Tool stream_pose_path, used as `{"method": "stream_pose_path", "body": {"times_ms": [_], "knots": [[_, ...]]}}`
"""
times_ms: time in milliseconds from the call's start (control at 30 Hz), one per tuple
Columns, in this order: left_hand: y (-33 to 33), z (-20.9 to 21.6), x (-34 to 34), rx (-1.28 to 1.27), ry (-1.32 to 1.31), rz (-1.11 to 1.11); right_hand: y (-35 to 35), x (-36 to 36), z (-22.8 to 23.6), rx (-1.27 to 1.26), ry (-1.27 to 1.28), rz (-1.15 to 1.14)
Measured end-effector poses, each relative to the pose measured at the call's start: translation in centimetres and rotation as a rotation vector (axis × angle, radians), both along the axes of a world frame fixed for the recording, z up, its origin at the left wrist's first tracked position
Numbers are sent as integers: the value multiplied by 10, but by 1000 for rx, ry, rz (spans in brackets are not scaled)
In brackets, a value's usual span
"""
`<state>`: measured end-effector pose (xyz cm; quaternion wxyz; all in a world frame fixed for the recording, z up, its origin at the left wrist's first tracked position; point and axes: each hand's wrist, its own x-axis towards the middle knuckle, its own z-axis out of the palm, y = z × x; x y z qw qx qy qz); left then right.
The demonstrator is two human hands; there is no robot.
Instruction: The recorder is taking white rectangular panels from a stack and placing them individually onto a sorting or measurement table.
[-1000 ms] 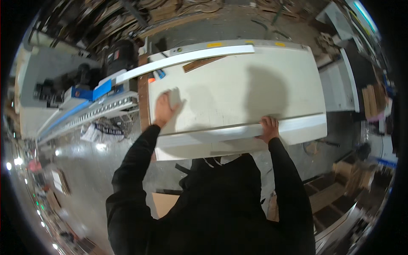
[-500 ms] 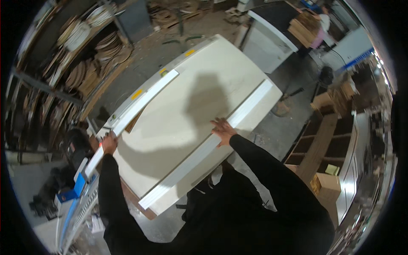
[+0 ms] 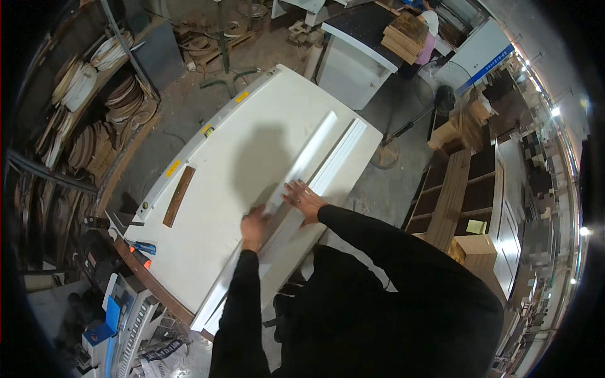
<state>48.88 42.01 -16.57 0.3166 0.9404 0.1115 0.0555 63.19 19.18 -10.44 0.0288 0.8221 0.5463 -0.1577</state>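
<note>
Two long white strips lie side by side at a slant over the cream work table point(image 3: 208, 233). My left hand point(image 3: 254, 228) is closed round the edge of the left white strip point(image 3: 313, 140), its fingers slightly smeared by motion. On the right white strip point(image 3: 341, 153), my right hand point(image 3: 305, 201) rests with fingers stretched out, the fingertips reaching the left strip. The strips' lower parts run partly behind my left forearm.
A brown wooden piece point(image 3: 179, 196) lies on the table, near a long spirit level point(image 3: 189, 148) along its far left edge. Blue-handled pliers point(image 3: 145, 247) sit at the left corner. A floor fan point(image 3: 443, 99) stands beyond the table. Shelves at left hold coils point(image 3: 79, 85). A person point(image 3: 430, 25) works far off.
My left hand has carried the left strip rightward from the table's far left side to beside the other strip. The brown piece and pliers are now uncovered. The view has shifted.
</note>
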Motion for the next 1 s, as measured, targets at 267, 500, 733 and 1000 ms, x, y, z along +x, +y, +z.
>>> {"method": "stream_pose_path", "body": {"times_ms": [267,500,733,1000], "knots": [[-73,23,-13,-29,-38,62,-5,-1,-1,-21,15,-10],[-71,18,-10,82,-85,44,-9,1,-13,24,-4,-11],[-85,17,12,101,-72,68,-23,5,-30,244,-6,10],[-89,21,3,-136,71,254,-26,8,-27,213,101,61]]}}
